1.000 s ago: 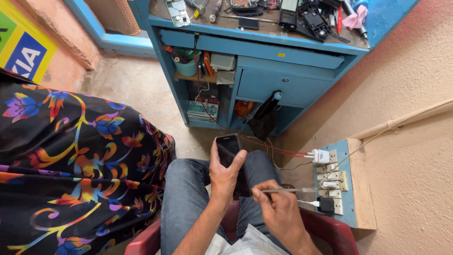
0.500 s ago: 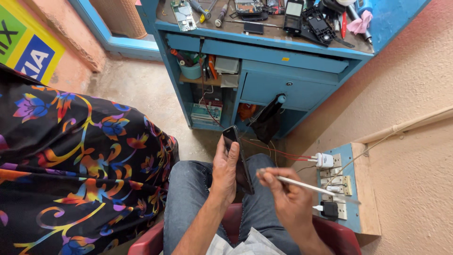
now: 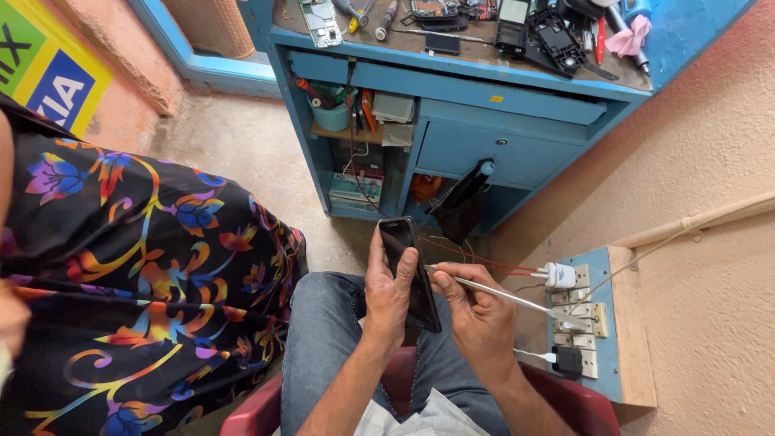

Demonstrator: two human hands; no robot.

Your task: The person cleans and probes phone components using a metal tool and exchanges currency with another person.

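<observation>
The black phone [image 3: 410, 274] stands almost upright above the person's lap, held in the left hand [image 3: 389, 295], whose fingers are closed around its left edge and back. The right hand [image 3: 476, 311] is just beside the phone on the right and pinches a thin white tool [image 3: 504, 296] between thumb and fingers; the tool's near tip touches the right edge of the phone and its other end points right, toward the blue socket board [image 3: 593, 327] on the wall. A white charger [image 3: 559, 276] sits in this board. The person wears blue jeans [image 3: 323, 339] and sits on a red chair [image 3: 250, 416]. Far from the hands is the blue bench [image 3: 452, 69] with tools and phone parts on it. At the left is another person in a black flowered garment [image 3: 145, 282].
</observation>
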